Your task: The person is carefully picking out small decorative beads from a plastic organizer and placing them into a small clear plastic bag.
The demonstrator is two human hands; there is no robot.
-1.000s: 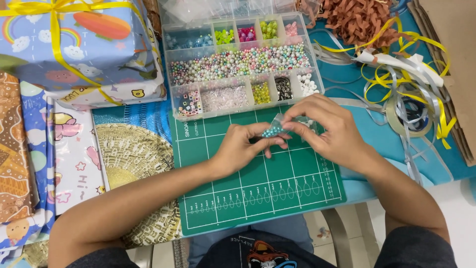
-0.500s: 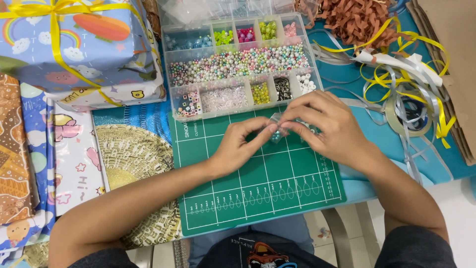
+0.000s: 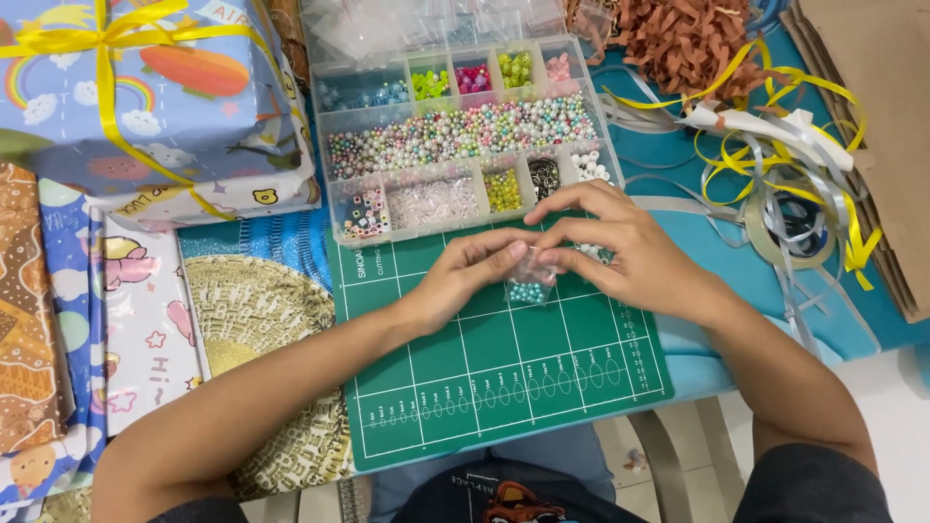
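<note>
Both hands meet over the green cutting mat (image 3: 504, 368), pinching a tiny clear plastic bag (image 3: 531, 283) of pale teal beads between them. The left hand (image 3: 463, 281) has its fingers closed on the bag's top edge from the left, and the right hand (image 3: 620, 254) has its fingers pinched on the same edge from the right, so the bag hangs just above the mat's upper part. Right behind the hands sits the clear bead organizer box (image 3: 455, 136), compartments full of pastel and neon beads. A wrapped gift with a yellow ribbon (image 3: 145, 97) sits far left on the counter, and loose yellow and silver ribbon (image 3: 775, 165) is piled to the right.
</note>
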